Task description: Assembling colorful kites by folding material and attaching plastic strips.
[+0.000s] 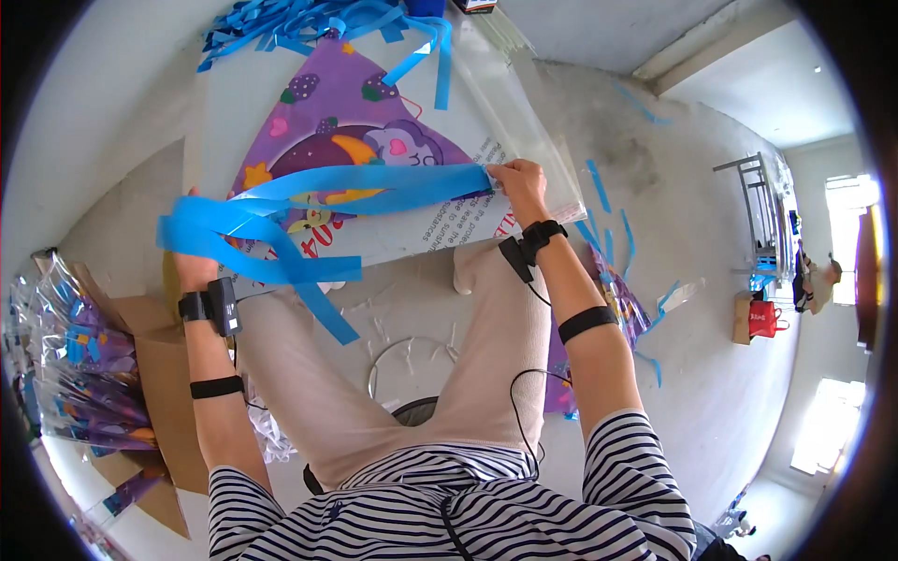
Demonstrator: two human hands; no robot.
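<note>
Several blue plastic ribbons (374,192) stretch between my two hands, over a white printed board. At the left end the ribbons loop over my left hand (196,273), which grips them; most of its fingers are hidden behind the folds. Two loose ribbon tails hang from there toward my knees. My right hand (520,185) pinches the other end between thumb and fingers. Beneath the ribbons a purple triangular kite-like sheet (327,89) with cartoon prints lies on the board (220,122), its tip pointing away from me.
A heap of blue ribbons (253,28) covers the board's far edge. Clear plastic film (538,140) lies along its right side. At left stands a cardboard box (168,393) beside wrapped purple pieces (84,374). Ribbon scraps (599,187) lie on the floor at right.
</note>
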